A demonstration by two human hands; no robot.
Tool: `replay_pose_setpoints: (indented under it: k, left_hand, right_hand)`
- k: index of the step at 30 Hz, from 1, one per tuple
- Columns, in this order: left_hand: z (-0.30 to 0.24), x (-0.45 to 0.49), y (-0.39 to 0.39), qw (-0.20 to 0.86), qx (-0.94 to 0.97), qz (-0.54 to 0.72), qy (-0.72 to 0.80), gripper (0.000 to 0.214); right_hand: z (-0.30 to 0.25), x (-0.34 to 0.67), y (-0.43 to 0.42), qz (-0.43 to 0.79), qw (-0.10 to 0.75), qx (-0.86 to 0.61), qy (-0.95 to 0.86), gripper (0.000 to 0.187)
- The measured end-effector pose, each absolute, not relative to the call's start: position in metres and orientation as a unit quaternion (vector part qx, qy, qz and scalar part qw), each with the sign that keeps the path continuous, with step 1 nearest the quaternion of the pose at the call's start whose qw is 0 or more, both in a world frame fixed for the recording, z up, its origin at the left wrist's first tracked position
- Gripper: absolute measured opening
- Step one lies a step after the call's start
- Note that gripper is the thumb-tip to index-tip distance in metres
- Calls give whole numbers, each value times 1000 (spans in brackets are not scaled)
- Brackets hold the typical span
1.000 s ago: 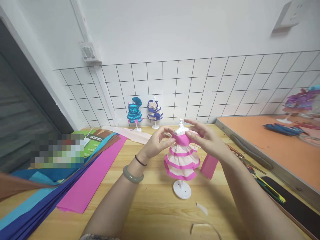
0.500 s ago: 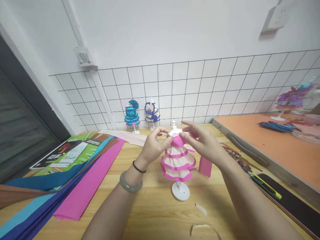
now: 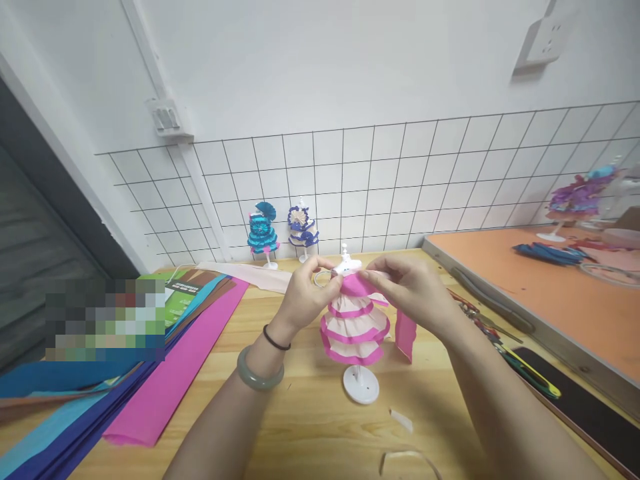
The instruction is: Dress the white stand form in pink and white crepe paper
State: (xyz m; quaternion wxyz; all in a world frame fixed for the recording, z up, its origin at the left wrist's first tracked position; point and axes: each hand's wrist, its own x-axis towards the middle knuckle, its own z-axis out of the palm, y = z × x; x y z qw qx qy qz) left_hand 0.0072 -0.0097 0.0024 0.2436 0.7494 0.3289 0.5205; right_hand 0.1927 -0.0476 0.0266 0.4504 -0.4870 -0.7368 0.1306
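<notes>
A small white dress form [image 3: 361, 385] stands upright on the wooden table, wearing a tiered skirt [image 3: 355, 327] of pale pink paper with bright pink edges. Around its bust lies a strip of bright pink crepe paper [image 3: 354, 285]. My left hand [image 3: 311, 288], with a bangle and a black band on its wrist, pinches the strip at the form's left side. The thumb and fingers of my right hand [image 3: 407, 287] are closed on the strip at the right side. A loose pink length [image 3: 405, 335] hangs below the right hand.
Two dressed forms, one teal [image 3: 263, 230] and one blue and cream [image 3: 302, 223], stand by the tiled wall. Coloured crepe sheets [image 3: 175, 360] lie at left. Along the right lie a green-yellow cutter [image 3: 535, 377], a black phone-like slab [image 3: 580, 400] and an orange board [image 3: 500, 267].
My right-hand fingers have curled in from a more spread pose, drawing the pink strip flatter across the bust. The loose end at right hangs slightly lower and has turned.
</notes>
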Motion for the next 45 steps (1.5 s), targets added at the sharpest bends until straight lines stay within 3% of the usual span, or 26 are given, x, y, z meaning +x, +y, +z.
replay_pose_setpoints:
  k: [8, 17, 21, 27, 45]
  left_hand:
    - [4, 8, -12, 220, 758, 516, 333, 11]
    - [8, 9, -17, 212, 763, 514, 329, 11]
    - [9, 10, -19, 197, 766, 516, 330, 10]
    - [11, 11, -24, 186, 772, 515, 323, 11]
    - [14, 9, -26, 176, 785, 500, 322, 8]
  right_hand:
    - [37, 184, -68, 82, 432, -475, -762, 24]
    - [43, 180, -79, 109, 427, -471, -764, 22]
    - [43, 180, -79, 86, 428, -489, -755, 30]
    - [38, 178, -75, 84, 386, -518, -758, 24]
    - [39, 173, -76, 69, 429, -473, -767, 17]
